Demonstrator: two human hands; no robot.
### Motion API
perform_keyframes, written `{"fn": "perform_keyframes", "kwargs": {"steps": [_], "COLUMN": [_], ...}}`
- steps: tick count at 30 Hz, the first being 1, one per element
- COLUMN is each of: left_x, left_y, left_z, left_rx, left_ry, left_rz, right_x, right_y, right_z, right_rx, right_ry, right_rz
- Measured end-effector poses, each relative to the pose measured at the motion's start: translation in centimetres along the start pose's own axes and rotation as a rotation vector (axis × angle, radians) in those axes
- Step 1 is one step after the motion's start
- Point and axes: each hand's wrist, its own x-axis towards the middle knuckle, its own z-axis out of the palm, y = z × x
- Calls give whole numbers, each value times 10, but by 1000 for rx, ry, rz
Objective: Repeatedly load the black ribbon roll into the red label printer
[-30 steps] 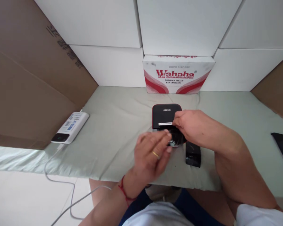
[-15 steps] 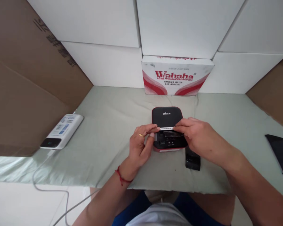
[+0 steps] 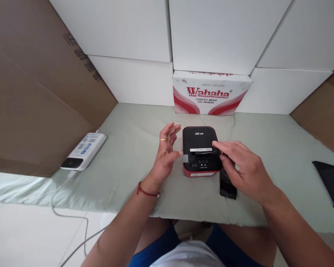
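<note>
Both hands had parted since the frame half a second earlier: the bare left hand (image 3: 163, 159) had lifted off the middle seam of the black-topped, red-sided box with rounded corners (image 3: 200, 139), the bare right hand (image 3: 243, 167) had shifted to its right edge, and the dark opening below the white printed strip (image 3: 201, 150) looked narrower. The left hand was open, fingers raised and slightly curled, its thumb tip at the box's left side by a small grey patch (image 3: 185, 158); whether it touched, I could not tell. The right hand was loosely open too, a fingertip over the box's top and the thumb apart from it near the side; nothing clearly sat between them

The box lay flat on the pale green cloth (image 3: 139, 148), between the hands. I judged the step in hand to be letting go after handling the seam; a next move there would have called for a steadying left hand and light right fingertips

Just beside the box, partly under the right hand, lay a glossy black oblong piece (image 3: 227, 187). Farther out were a flat black slab (image 3: 330, 185) at right, a white power bank (image 3: 85, 152) at left and a red-and-white Wahaha carton (image 3: 211, 94) behind
</note>
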Motion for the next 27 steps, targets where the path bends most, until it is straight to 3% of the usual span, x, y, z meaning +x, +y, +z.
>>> {"fn": "perform_keyframes", "kwargs": {"steps": [4, 13, 21, 27], "left_x": [-5, -6, -16, -17], "left_y": [-7, -27, -39, -48], "left_z": [9, 14, 12, 21], "left_rx": [-88, -269, -158, -220], "left_ry": [-72, -8, 23, 41], "left_rz": [-71, -198, -194, -152], "right_x": [-6, -37, -35, -2], "right_y": [-8, -11, -5, 6], "right_z": [8, 41, 35, 23], "right_rx": [50, -95, -77, -109], "right_ry": [-45, 207, 186, 136], "right_rz": [-8, -11, -52, -19]}}
